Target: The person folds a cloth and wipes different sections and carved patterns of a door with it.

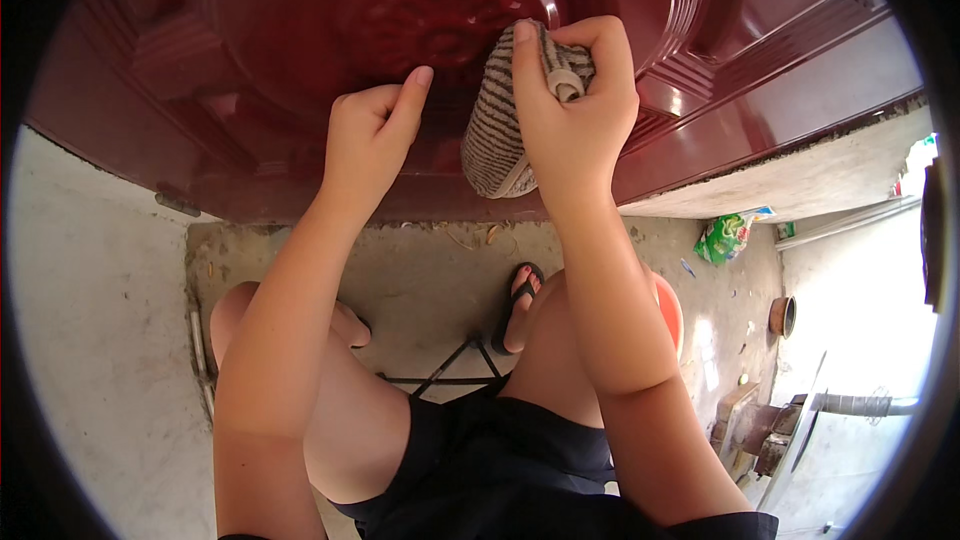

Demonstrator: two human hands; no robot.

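Observation:
A glossy dark red panelled door (285, 165) with a round moulded rosette stands close before me. My right hand (581, 105) grips a folded, striped grey-brown cloth (499, 120), thumb on its near face; the cloth hangs down in front of the door. To the left of the cloth, my left hand (375, 135) is raised with its fingers curled in and its thumb pointing up. I see nothing in it, though its palm side is partly hidden. Whether either hand touches the door cannot be told.
Pale walls flank the door. On the concrete floor (442, 262) at right lie a green plastic packet (724, 238) and a brown pot (784, 316). An orange-red basin (670, 311) is partly behind my right arm. A metal stove-like object with a pipe (862, 404) stands at lower right.

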